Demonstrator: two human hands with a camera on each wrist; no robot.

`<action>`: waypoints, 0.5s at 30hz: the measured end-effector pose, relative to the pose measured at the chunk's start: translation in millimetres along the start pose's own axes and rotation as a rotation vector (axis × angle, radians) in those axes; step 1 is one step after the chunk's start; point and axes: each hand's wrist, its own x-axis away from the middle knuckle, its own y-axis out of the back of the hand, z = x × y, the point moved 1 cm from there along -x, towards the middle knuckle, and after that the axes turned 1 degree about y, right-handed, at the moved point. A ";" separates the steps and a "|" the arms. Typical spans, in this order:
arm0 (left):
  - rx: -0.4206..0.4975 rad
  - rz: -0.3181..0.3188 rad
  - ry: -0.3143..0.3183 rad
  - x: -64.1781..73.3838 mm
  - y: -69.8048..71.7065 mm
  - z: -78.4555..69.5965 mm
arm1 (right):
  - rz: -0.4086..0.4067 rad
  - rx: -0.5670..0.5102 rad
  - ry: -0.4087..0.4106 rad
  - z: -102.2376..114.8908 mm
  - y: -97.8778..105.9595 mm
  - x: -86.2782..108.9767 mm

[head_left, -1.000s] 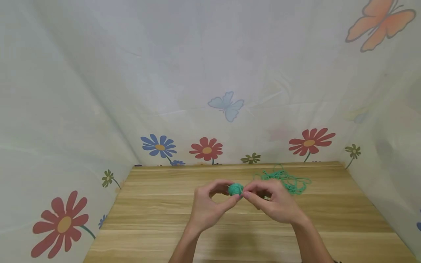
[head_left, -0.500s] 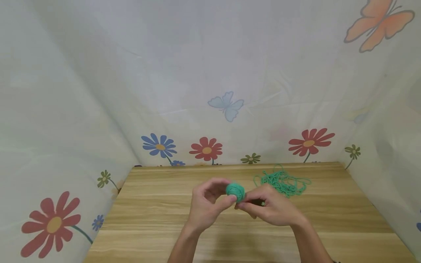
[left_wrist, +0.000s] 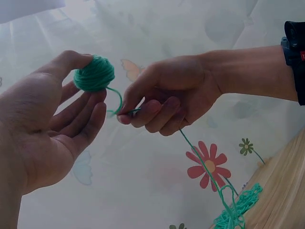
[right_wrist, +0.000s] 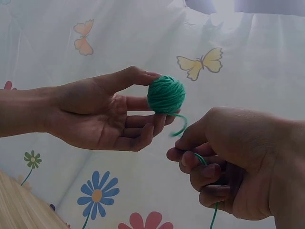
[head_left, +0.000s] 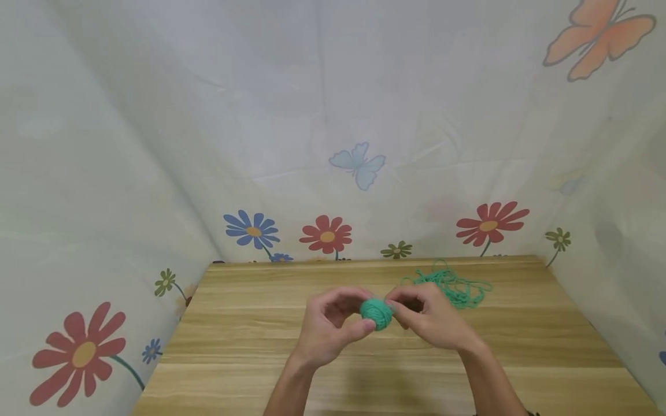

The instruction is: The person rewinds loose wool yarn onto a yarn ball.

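Observation:
A small ball of green yarn (head_left: pixel 376 314) is pinched between the thumb and fingers of my left hand (head_left: pixel 330 329), above the table. Just right of it, my right hand (head_left: pixel 434 318) pinches the green strand between thumb and forefinger. In the left wrist view a short slack loop of strand (left_wrist: pixel 120 99) joins the yarn ball (left_wrist: pixel 94 74) to the right fingertips. From below that hand, the strand (right_wrist: pixel 214 214) runs down in the right wrist view. Its far end reaches a loose tangle of green yarn (head_left: pixel 458 289) on the table.
The wooden table (head_left: pixel 250 335) lies beneath both hands. A pale curtain (head_left: pixel 291 115) printed with flowers and butterflies stands behind the table and along its sides. A dark band (left_wrist: pixel 294 57) circles the right wrist.
The left hand has turned the yarn ball, and more of it shows now. My right hand dipped below the ball's side, then came back up to its right. The tangle stays put.

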 end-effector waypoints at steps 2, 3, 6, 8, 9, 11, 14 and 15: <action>0.002 0.035 -0.006 0.0 -0.2 0.0 | -0.039 -0.006 -0.041 0.2 1.7 0.1; 0.003 0.051 -0.004 0.2 -0.5 -0.2 | -0.058 -0.007 -0.058 0.3 2.5 -0.1; 0.004 0.100 0.013 0.9 -1.5 -1.4 | -0.105 -0.018 -0.111 0.5 4.5 -0.8; -0.010 0.128 0.024 1.4 -1.8 -1.0 | -0.131 -0.051 -0.135 0.0 5.9 -1.2; -0.027 0.138 0.030 1.6 -1.7 -0.3 | -0.143 -0.070 -0.138 -0.2 6.6 -1.3; -0.081 0.148 0.048 1.9 -1.4 1.5 | -0.165 -0.123 -0.136 -0.3 8.1 -1.2; -0.191 0.141 0.089 1.2 -1.7 3.3 | -0.204 -0.177 -0.103 1.7 10.4 -1.2; -0.226 0.137 0.104 0.4 -2.3 2.6 | -0.215 -0.182 -0.091 2.7 11.0 -1.1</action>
